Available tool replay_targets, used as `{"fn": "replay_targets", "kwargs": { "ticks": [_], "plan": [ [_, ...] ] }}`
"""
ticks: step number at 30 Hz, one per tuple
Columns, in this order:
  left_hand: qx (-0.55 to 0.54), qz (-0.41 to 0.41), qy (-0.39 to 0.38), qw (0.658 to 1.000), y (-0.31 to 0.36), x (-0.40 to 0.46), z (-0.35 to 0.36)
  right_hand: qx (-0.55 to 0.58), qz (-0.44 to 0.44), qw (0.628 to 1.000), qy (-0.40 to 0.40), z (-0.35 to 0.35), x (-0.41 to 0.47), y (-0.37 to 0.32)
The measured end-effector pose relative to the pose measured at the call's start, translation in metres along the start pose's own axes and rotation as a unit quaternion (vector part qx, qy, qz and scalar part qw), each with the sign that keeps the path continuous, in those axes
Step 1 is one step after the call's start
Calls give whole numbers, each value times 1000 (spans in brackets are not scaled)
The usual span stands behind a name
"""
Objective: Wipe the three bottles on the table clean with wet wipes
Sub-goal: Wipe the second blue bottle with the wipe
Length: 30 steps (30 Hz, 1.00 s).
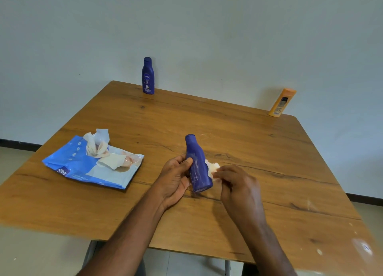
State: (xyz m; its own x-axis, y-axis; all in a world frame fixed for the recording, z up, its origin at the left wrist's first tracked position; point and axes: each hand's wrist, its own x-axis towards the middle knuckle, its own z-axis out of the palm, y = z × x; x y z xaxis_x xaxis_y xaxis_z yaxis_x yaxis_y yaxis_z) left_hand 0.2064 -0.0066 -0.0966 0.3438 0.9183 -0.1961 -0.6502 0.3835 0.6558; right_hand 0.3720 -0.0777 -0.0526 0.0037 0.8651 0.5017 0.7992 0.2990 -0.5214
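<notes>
My left hand [175,177] grips a dark blue bottle [198,164] near the middle of the wooden table [269,172], thumb across its front, cap tilted away from me. My right hand [238,184] pinches a white wet wipe [213,168] against the bottle's right side. A second blue bottle [148,76] stands upright at the table's far edge. At the far right corner stands an orange bottle [282,102].
A blue and white wet wipe pack [83,168] lies flat on the left part of the table, with a wipe [97,144] pulled up out of its opening. A pale wall rises just behind the table.
</notes>
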Motion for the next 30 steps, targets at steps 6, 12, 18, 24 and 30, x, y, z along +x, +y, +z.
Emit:
{"fn": "replay_targets", "kwargs": {
  "ticks": [6,12,18,24,30],
  "plan": [
    [24,3,-6,1000,0,-5,3,9,-36,999,9,13,14,-22],
    [26,2,25,999,-2,-1,-2,-30,-62,998,-11,6,-24,-16],
    [35,4,15,999,0,-3,3,13,26,997,71,0,-9,-3],
    [44,7,4,999,0,-7,1,-2,-13,999,51,14,-9,-19],
    [56,-27,-33,998,0,-5,0,35,22,998,53,9,-16,-6]
  ]
}}
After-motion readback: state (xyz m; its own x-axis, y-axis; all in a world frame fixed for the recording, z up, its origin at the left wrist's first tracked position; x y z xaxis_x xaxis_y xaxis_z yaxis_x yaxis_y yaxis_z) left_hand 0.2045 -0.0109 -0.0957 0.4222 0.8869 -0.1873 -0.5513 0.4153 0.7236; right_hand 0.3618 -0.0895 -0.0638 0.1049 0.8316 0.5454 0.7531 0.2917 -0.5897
